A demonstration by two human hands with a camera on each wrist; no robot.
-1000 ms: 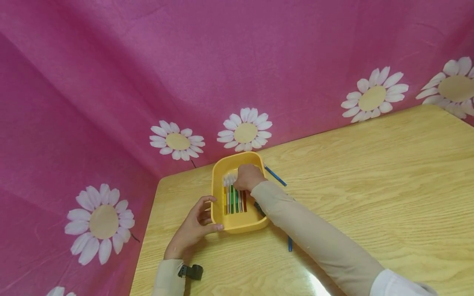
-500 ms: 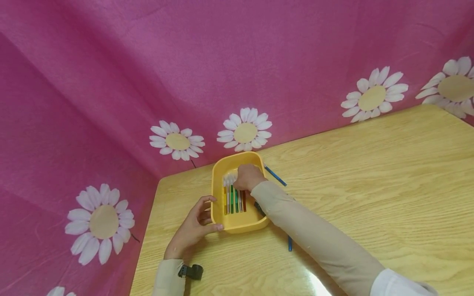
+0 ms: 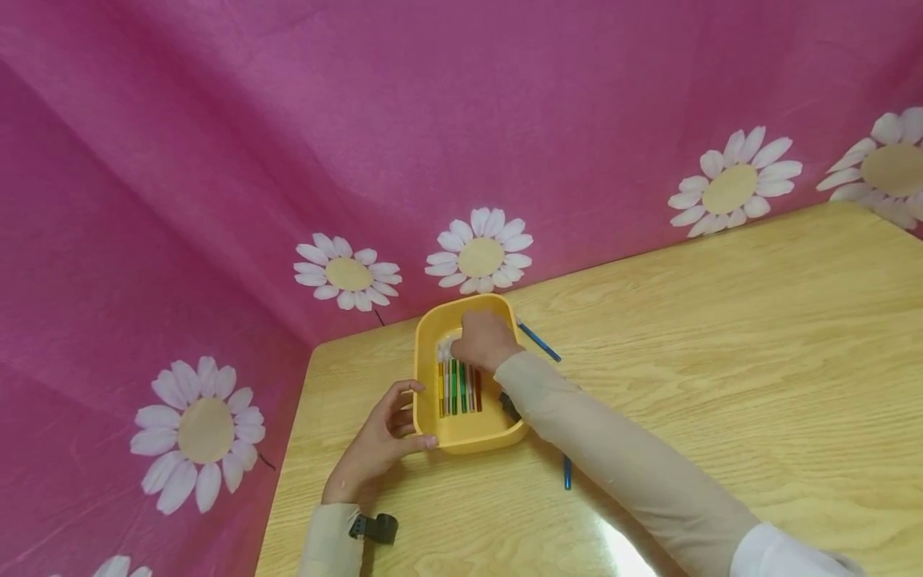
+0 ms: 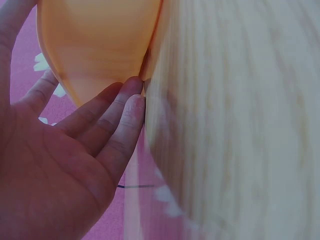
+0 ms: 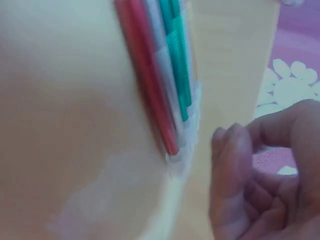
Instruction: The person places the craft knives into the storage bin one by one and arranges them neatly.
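A yellow plastic tray (image 3: 476, 437) stands on the wooden table. My left hand (image 3: 378, 433) grips its near left corner, thumb and index finger over the rim. In the left wrist view, the other fingers (image 4: 120, 122) press the outer wall. Inside the tray, several slim shiny sticks (image 3: 454, 390), pen-like with pale or clear tips, lie side by side. Yellow, silver, green and red ones show. My right hand (image 3: 485, 340) is curled above their tips. In the right wrist view its thumb and index tips meet beside the red stick (image 5: 145, 75), with nothing visible between them.
Two blue pencil-like sticks lie on the table (image 3: 707, 336), one by the tray's far right corner (image 3: 539, 342), one nearer the front (image 3: 567, 473). A pink flowered cloth (image 3: 577, 120) hangs behind and left of the table. Black straps (image 3: 373, 528) circle the wrists.
My right hand has shifted slightly left and away over the sticks' pale tips. The head view has moved a little. The left hand keeps its place on the tray.
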